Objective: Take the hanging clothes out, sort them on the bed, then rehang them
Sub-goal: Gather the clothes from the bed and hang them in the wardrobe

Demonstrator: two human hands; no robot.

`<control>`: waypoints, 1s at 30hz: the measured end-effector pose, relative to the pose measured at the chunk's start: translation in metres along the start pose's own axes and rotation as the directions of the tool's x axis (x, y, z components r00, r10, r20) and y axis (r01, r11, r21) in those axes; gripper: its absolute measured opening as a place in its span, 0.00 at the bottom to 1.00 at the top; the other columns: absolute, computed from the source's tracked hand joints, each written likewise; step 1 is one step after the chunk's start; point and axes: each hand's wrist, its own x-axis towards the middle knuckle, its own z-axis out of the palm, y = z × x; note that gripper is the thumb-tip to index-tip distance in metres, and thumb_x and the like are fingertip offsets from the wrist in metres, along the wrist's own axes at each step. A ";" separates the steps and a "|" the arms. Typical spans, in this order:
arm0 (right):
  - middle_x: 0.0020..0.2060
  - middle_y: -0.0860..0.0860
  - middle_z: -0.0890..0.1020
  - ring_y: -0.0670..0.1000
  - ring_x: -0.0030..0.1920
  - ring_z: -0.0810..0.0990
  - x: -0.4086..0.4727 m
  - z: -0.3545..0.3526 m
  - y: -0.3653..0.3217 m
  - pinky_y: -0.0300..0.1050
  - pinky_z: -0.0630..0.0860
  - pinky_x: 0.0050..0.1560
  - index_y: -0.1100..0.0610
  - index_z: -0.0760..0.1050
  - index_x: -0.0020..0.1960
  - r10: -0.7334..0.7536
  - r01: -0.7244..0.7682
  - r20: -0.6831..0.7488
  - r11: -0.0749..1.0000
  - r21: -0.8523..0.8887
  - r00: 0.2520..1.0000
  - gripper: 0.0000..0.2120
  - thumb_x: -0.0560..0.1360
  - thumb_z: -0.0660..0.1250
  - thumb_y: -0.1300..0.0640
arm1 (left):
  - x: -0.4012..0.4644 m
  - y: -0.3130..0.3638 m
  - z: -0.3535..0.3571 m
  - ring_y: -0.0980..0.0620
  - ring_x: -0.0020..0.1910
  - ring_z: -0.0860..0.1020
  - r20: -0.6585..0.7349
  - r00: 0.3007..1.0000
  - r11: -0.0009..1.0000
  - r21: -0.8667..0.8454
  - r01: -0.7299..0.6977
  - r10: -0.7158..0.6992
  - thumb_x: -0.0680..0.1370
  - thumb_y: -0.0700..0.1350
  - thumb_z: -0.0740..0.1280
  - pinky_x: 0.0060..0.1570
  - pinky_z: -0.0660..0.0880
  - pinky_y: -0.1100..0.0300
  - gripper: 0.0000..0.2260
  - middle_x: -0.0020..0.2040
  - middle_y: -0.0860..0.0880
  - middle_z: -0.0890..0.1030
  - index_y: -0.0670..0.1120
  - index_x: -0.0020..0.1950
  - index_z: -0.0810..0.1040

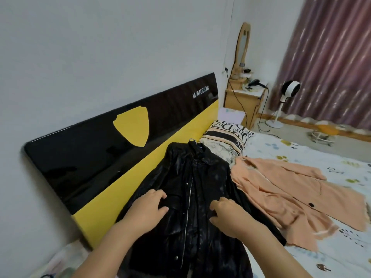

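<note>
Black glossy jacket (pixel 192 197) laid flat on bed (pixel 331 257), front up, collar toward headboard (pixel 112 157), zip and snap studs running down centre; hanger hook (pixel 191 140) showing at collar. Left hand (pixel 148 209) resting on jacket left of zip, fingers spread and lightly bent, gripping nothing. Right hand (pixel 230 213) pressed on jacket right of zip, fingers bent at the knuckles against the fabric; cannot tell whether any fabric pinched.

Peach coat (pixel 291 199) spread flat just beside jacket on its right, edges touching or overlapping at jacket sleeve; one dark button visible near lower front. Both garments on white sheet with small floral print.

Headboard glossy black over yellow band, yellow shield shape at centre, white lettering "WARRIOR" at right end. Pillow (pixel 226 141) at head of bed, beyond jacket collar, printed with large black serif letters, seen inverted, wording not read with confidence.

Wooden dresser (pixel 243 105) with oval mirror (pixel 244 43) in corner past pillow; black hair dryer (pixel 257 83) on top, cable hanging down. White standing fan (pixel 290 90) near striped maroon curtain (pixel 331 63)
</note>
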 end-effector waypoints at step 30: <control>0.63 0.58 0.69 0.60 0.63 0.68 0.476 -0.011 0.187 0.51 0.69 0.60 0.59 0.63 0.65 0.146 -0.148 0.027 0.980 0.133 0.989 0.19 0.79 0.58 0.49 | 0.453 -0.022 0.068 0.52 0.65 0.68 -0.040 0.996 0.958 0.272 0.088 -0.081 0.81 0.49 0.57 0.62 0.68 0.59 0.16 0.65 0.52 0.69 0.51 0.69 0.64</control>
